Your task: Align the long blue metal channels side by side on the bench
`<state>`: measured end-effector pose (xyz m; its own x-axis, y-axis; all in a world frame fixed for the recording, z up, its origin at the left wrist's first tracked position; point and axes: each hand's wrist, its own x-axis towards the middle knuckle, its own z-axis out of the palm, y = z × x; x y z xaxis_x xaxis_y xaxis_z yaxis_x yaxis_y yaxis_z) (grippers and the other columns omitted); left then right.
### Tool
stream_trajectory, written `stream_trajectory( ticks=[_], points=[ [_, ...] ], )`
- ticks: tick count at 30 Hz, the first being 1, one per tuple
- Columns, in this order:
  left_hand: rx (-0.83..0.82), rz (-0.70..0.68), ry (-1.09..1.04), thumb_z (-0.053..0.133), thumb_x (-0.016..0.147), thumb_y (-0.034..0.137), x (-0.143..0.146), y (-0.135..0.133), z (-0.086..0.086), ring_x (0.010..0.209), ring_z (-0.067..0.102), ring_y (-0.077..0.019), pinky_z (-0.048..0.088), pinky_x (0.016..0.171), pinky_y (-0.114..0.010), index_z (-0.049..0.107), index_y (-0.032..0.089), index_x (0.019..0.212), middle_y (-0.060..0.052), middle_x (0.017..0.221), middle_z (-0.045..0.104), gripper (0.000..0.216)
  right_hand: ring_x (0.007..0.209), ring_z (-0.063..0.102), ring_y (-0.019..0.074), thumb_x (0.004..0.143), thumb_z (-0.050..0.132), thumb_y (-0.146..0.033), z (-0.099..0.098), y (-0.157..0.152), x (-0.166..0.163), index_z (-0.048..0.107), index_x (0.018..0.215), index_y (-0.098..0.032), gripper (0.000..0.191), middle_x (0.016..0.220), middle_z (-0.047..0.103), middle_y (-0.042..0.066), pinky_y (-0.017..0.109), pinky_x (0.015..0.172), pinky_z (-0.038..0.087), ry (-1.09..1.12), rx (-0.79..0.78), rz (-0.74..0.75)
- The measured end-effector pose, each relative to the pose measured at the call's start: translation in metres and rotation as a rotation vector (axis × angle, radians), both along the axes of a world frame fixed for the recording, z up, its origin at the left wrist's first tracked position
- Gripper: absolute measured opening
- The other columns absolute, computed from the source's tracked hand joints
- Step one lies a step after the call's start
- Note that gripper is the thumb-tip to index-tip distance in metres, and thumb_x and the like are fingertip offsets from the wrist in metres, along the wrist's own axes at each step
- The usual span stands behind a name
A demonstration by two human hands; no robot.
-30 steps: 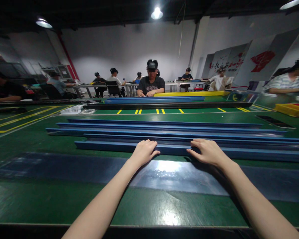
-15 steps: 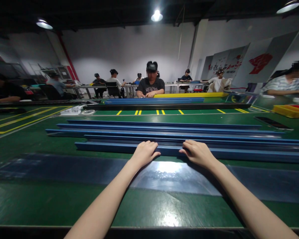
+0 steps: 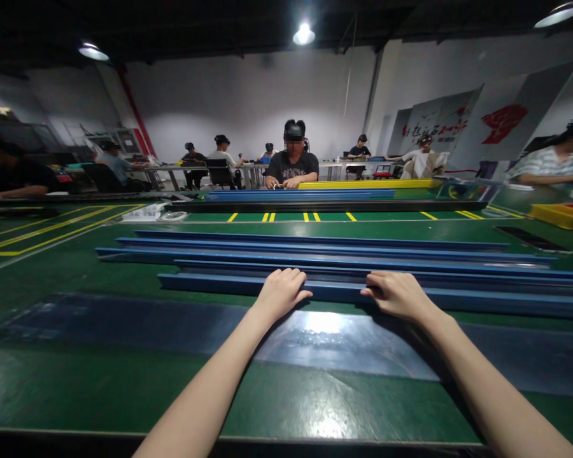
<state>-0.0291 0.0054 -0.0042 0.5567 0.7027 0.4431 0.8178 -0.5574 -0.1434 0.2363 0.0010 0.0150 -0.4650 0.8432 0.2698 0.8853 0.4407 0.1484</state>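
Observation:
A long blue channel strip (image 3: 337, 292) lies across the green table, the nearest of several. My left hand (image 3: 282, 291) is closed over it left of centre, with the thumb on the near wall and the fingers over the top. Further right, my right hand (image 3: 398, 294) grips the same strip, its fingers curled over the edge. Just behind lie more blue channel strips (image 3: 219, 250), parallel to it. Between my forearms and to both sides stretches a flat, clear plastic sheet (image 3: 315, 346), shining under the lamp.
A black phone (image 3: 532, 239) lies at the right. Beyond are a long black strip (image 3: 334, 205), blue strips (image 3: 296, 194) and a yellow strip (image 3: 367, 184). A yellow tray (image 3: 561, 216) stands far right. A co-worker (image 3: 293, 165) sits across the table.
The near blue strip has slid to the right relative to the strips behind it. My right hand has moved right with it, further from my left hand.

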Motion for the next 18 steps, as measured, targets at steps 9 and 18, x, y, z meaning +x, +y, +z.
stream_trajectory(
  ticks=[9,18],
  points=[
    [0.048,0.020,-0.040,0.053,0.078,0.047,-0.001,-0.001,0.003,0.076,0.052,-0.0155,0.034,0.063,-0.026,0.050,0.017,0.078,-0.001,0.082,0.058,0.030,0.064,0.054,0.0173,0.082,0.037,-0.044,0.004,0.000,0.023,0.051,0.064,-0.020,0.034,0.069,0.061,0.005,0.025,0.053,0.025,0.045,-0.080,-0.046],
    [-0.035,0.050,-0.137,0.053,0.078,0.047,0.000,-0.002,0.004,0.073,0.052,-0.0129,0.037,0.062,-0.024,0.051,0.018,0.074,0.001,0.079,0.056,0.029,0.071,0.056,0.0185,0.084,0.031,-0.049,0.002,0.001,0.018,0.052,0.072,-0.020,0.038,0.077,0.061,0.006,0.025,0.058,0.032,0.049,-0.121,-0.009]
  ],
)
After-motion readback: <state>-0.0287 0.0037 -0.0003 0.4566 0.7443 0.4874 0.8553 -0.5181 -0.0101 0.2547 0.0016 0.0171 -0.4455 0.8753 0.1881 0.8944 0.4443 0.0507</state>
